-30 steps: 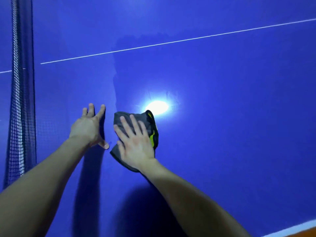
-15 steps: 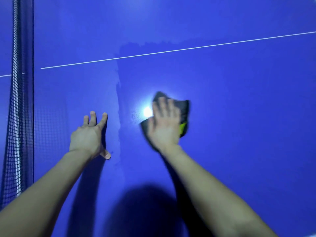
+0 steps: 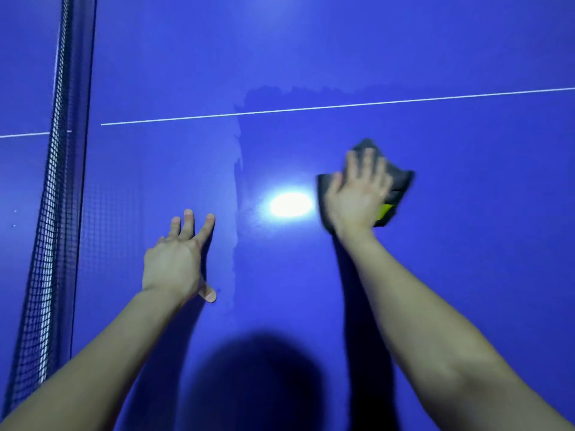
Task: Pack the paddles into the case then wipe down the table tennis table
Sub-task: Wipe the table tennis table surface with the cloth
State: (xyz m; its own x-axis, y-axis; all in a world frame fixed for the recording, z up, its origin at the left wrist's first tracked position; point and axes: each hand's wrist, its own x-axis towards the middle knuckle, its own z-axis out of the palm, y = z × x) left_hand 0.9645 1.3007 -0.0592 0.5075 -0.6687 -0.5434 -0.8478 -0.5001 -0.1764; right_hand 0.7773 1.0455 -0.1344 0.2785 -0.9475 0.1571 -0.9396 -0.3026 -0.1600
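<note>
A blue table tennis table [image 3: 466, 275] fills the view. My right hand [image 3: 357, 197] presses flat on a dark grey cloth with a yellow-green patch [image 3: 399, 181], right of the table's middle; hand and cloth are motion-blurred. My left hand [image 3: 174, 262] rests palm down on the table with fingers spread and nothing in it. A darker wet patch spreads from a vertical edge [image 3: 237, 194] to the right, up past the white centre line [image 3: 311, 107]. No paddles or case are in view.
The black net [image 3: 53, 213] stands along the left side. A bright lamp reflection [image 3: 290, 204] shines on the table between my hands. The shadow of my head [image 3: 258, 384] falls on the near part of the table.
My right hand has slid the cloth to the right across the table, away from my left hand. My left hand has stayed in place.
</note>
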